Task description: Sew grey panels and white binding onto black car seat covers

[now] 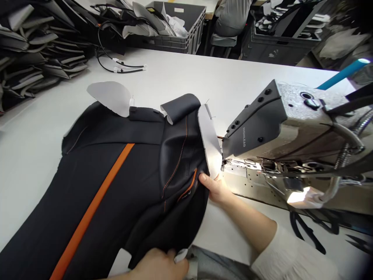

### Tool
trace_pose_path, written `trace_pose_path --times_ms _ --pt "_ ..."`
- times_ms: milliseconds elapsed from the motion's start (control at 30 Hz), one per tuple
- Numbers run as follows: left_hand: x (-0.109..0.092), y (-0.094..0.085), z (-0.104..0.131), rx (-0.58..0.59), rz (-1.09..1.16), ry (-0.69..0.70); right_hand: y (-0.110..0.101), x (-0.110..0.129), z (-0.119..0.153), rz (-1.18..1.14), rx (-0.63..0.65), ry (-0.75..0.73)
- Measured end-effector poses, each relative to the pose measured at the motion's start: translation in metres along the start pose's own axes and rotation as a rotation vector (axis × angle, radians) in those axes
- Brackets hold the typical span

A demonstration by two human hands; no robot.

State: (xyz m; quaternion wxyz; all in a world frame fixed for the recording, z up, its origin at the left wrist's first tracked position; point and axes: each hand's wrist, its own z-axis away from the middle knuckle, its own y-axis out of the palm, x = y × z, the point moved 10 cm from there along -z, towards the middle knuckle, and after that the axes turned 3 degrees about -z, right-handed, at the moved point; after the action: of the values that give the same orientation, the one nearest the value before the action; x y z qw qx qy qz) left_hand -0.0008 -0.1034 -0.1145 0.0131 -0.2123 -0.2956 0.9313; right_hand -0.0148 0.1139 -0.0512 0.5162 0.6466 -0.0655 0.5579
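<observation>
A large black cover (pixel 125 171) lies spread over the white table (pixel 175 74), its right edge against the needle area of the sewing machine (pixel 253 120). An orange stripe (pixel 96 202) runs diagonally across it, and a shorter curved orange strip (pixel 190 184) sits near the machine, beside a line of orange stitching.

The right hand (pixel 215 189) holds the right edge of the cover just beside the needle area — its thumb presses on top, while the other fingers are mostly hidden. The left hand (pixel 161 266) is at the near edge, its fingers curled around the bunched material; the fingertips are out of sight.

A pale strip (pixel 210 142) runs along the cover's right edge up to the machine, and a pale rounded flap (pixel 110 96) sticks out at the far left. Between them, a rolled black flap (pixel 180 108) stands up a little. A lamp on the machine lights the metal plate (pixel 241 179) under it.

Farther back on the table are two dark cables (pixel 125 67) with white connectors, next to a heap of dark and grey pieces (pixel 37 50) on the left. Beyond the table stand two grey crates (pixel 186 39) filled with pieces — a seated person (pixel 233 17) is partly visible between them.
</observation>
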Motion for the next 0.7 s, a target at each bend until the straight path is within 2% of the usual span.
trace_pose_path --times_ms 100,167,267,367,500,700 --pt "-0.006 -0.011 0.005 0.058 -0.049 0.012 -0.005 -0.013 -0.002 -0.207 -0.159 0.079" --pt "-0.012 -0.021 0.010 0.051 -0.069 0.039 -0.006 -0.023 -0.004 -0.308 -0.228 0.154" --pt "-0.018 -0.034 0.017 0.005 -0.079 0.077 -0.012 -0.034 -0.007 -0.374 -0.298 0.226" --pt "-0.021 -0.045 0.024 -0.091 -0.071 0.124 -0.023 -0.042 -0.009 -0.380 -0.376 0.252" --pt "-0.017 -0.054 0.030 -0.220 -0.046 0.151 -0.030 -0.043 -0.012 -0.321 -0.390 0.233" --pt "-0.019 -0.053 0.031 -0.280 -0.045 0.158 -0.029 -0.039 -0.011 -0.292 -0.388 0.189"
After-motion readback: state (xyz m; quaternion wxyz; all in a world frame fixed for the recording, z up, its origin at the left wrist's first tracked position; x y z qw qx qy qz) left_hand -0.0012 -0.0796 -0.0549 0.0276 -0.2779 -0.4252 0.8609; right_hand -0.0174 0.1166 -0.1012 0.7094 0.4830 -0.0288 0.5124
